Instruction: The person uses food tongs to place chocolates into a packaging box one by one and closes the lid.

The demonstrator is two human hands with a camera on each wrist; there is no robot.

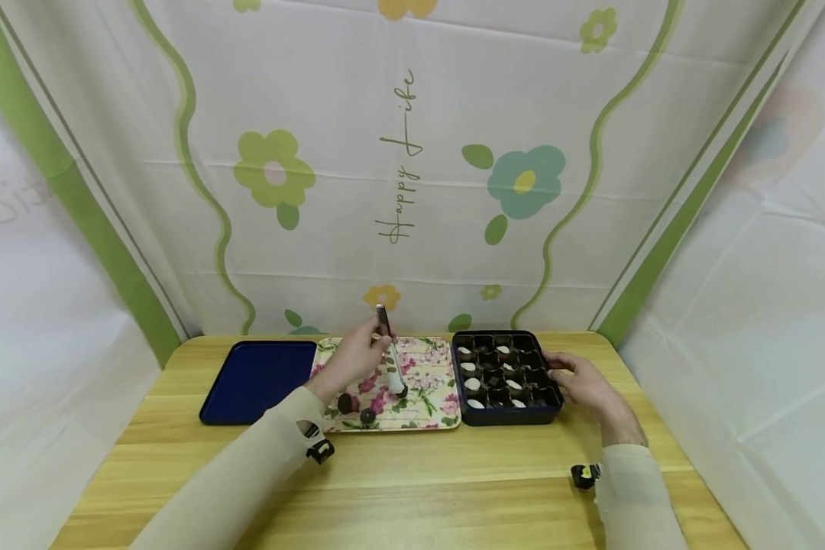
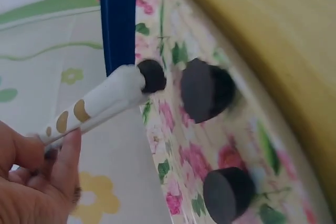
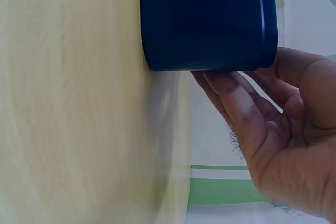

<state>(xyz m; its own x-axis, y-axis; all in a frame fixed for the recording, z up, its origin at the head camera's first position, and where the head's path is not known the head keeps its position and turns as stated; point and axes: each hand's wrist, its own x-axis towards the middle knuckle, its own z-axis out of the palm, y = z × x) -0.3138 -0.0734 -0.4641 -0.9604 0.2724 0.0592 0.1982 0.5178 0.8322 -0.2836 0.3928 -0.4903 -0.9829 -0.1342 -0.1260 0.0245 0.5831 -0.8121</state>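
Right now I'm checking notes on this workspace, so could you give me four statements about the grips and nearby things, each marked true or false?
1. The left grip holds a white, gold-dotted utensil. True.
2. In the head view, the flat, blue rectangular panel lies left of the cream, pink-flowered tray. True.
3. The right grip touches that panel. False: it touches the dark-blue, compartmented box.
4. The tray bears no dark round pieces. False: two dark round pieces sit on it, clear of the utensil.
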